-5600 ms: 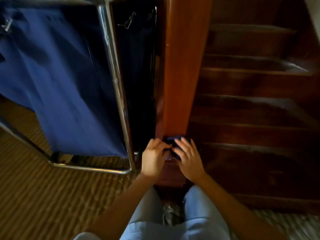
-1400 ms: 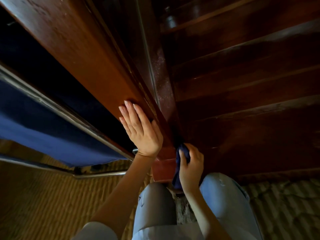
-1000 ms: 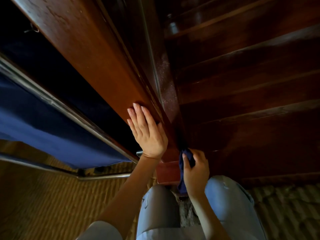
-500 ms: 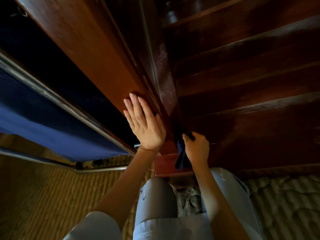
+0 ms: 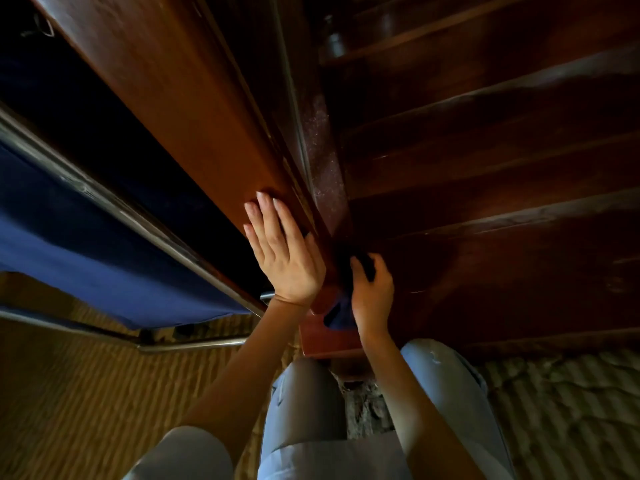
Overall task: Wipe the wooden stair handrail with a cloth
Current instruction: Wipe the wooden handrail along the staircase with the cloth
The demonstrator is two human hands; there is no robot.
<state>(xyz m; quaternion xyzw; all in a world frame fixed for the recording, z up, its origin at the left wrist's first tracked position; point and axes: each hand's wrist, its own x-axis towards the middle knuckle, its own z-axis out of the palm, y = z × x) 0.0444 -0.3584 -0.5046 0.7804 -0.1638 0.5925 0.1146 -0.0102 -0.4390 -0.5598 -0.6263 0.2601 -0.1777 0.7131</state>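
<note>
— Raised since a second ago: right hand (image 5: 372, 296). Grips dark blue cloth (image 5: 341, 315) in curled fingers, pressing it to the right side of the handrail (image 5: 194, 116) near its lower end.
— And left hand (image 5: 284, 251)?
— Lies flat on top of the handrail, fingers straight and close together, wrist bent back, forearm reaching up from below.

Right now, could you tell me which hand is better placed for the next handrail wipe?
The right hand: it grips the blue cloth against the handrail side, while the left hand rests flat and bare on top.
</note>
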